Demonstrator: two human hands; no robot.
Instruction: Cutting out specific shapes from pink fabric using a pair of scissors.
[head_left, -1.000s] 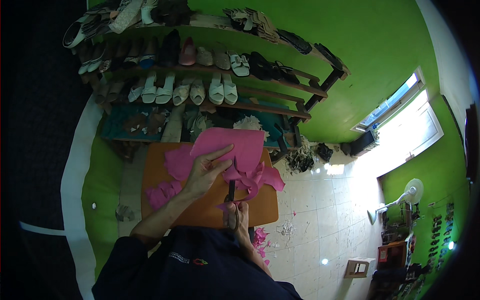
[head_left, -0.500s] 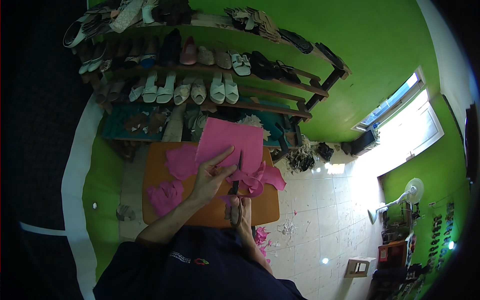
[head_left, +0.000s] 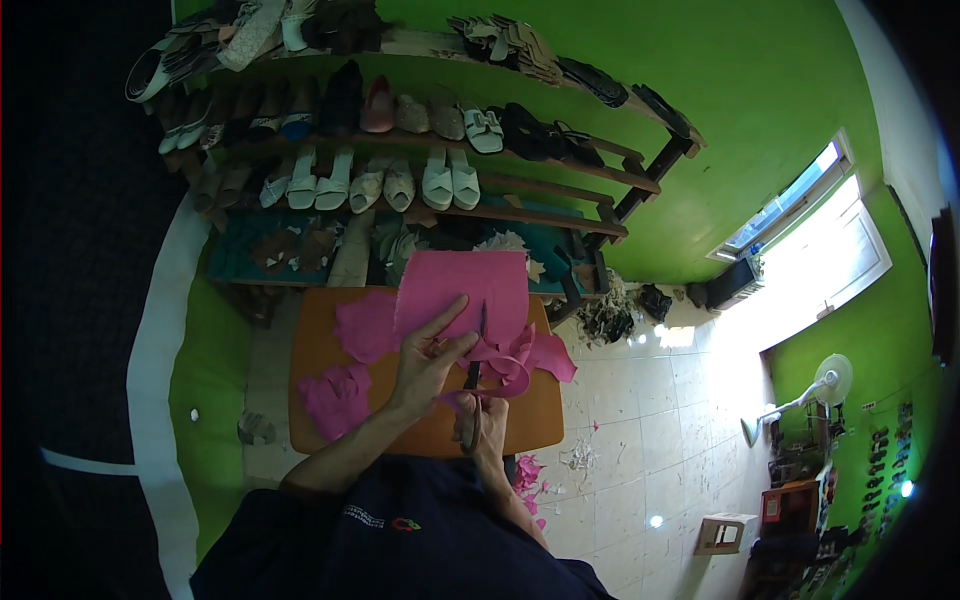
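Pink sheet (head_left: 465,280) has dipped toward the table (head_left: 535,425); left hand (head_left: 426,366) pinches it, right hand (head_left: 488,422) grips scissors (head_left: 473,376); slack could skew cutting.

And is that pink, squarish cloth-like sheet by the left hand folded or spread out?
Spread out: the pink sheet shows one flat face and a straight far edge beyond the left hand.

A brown wooden tiered rack (head_left: 415,43) at eleven o'clock holds a red pointed shoe (head_left: 378,110); a white round-headed fan (head_left: 833,374) stands at three o'clock.
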